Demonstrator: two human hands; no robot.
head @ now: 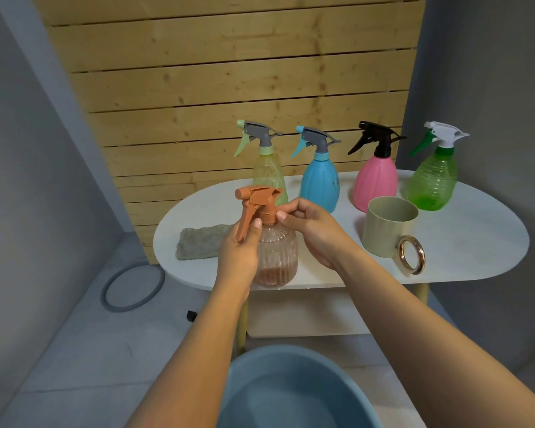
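A clear ribbed spray bottle (pixel 277 257) with an orange trigger head (pixel 255 200) stands at the front edge of the white oval table (pixel 464 242); a little reddish liquid lies in its bottom. My left hand (pixel 240 251) grips the bottle's left side, thumb up near the neck. My right hand (pixel 309 228) pinches the orange collar below the trigger head with fingertips and thumb.
Behind stand a pale green spray bottle (pixel 267 168), a blue one (pixel 320 183), a pink one (pixel 376 183) and a bright green one (pixel 433 183). A beige mug (pixel 388 227) with a gold ring handle sits right. A grey cloth (pixel 198 242) lies left. A blue basin (pixel 291 393) is on the floor below.
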